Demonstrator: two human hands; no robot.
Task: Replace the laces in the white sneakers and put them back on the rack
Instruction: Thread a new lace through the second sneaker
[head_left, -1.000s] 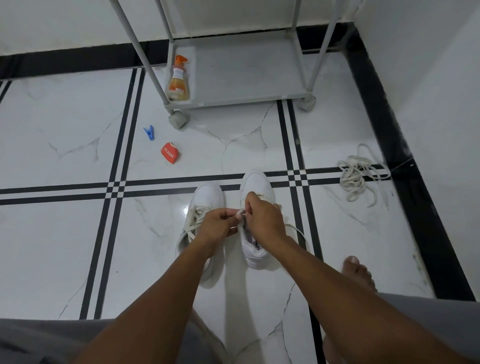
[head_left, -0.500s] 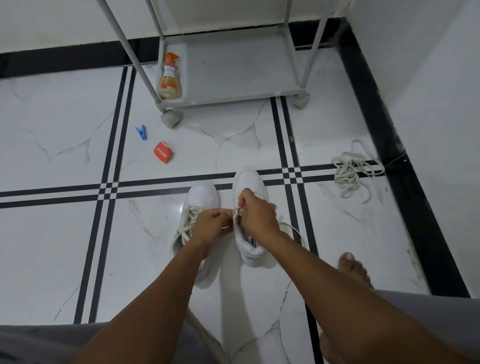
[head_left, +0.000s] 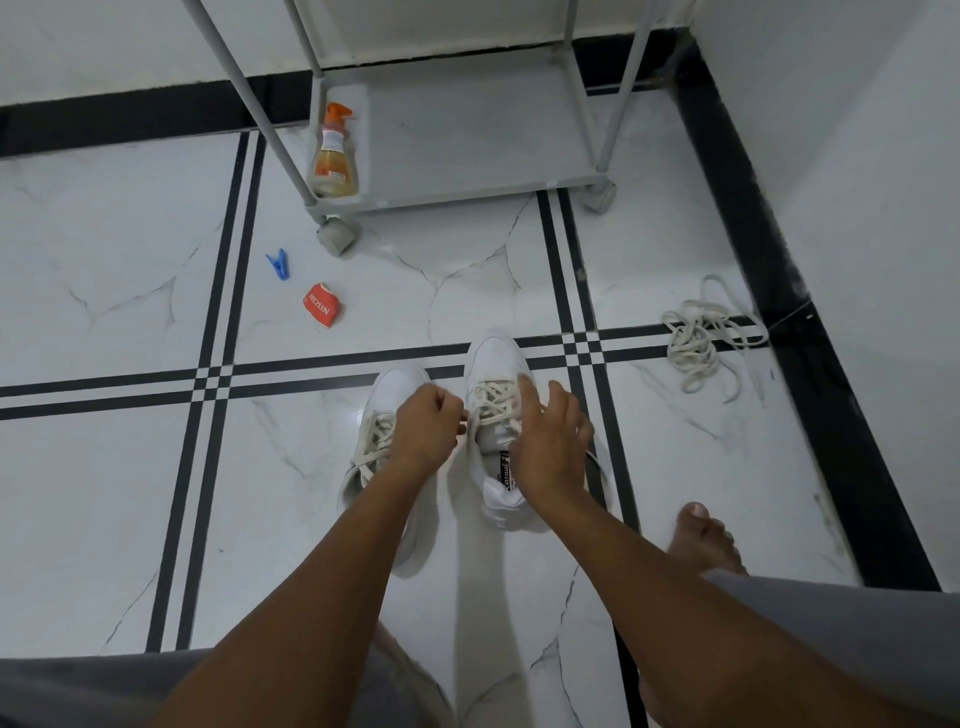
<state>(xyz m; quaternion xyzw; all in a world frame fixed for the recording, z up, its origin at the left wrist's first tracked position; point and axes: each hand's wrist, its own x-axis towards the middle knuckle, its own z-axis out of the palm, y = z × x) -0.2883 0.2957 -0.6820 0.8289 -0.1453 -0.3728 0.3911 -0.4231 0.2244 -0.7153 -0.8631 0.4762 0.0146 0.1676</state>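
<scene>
1. Two white sneakers are being worked on side by side on the marble floor (head_left: 130, 493), in front of the grey rack (head_left: 467, 140): the left sneaker (head_left: 400, 382) and the right sneaker (head_left: 496, 358), toes pointing toward the rack.
2. A lace end is being pinched between the sneakers by the left hand (head_left: 423, 431), its fingers curled tight.
3. The right hand (head_left: 553, 441) is being held over the right sneaker's opening with fingers spread and nearly straight (whether it touches the shoe cannot be told).
4. A loose pile of laces (head_left: 698, 338) is lying well to the right of the sneakers.
5. A spray bottle (head_left: 335, 156) is standing on the rack's bottom shelf; a blue clothespin (head_left: 278, 264) and a red sachet (head_left: 323, 312) are lying on the floor just in front of the rack's left side.
</scene>
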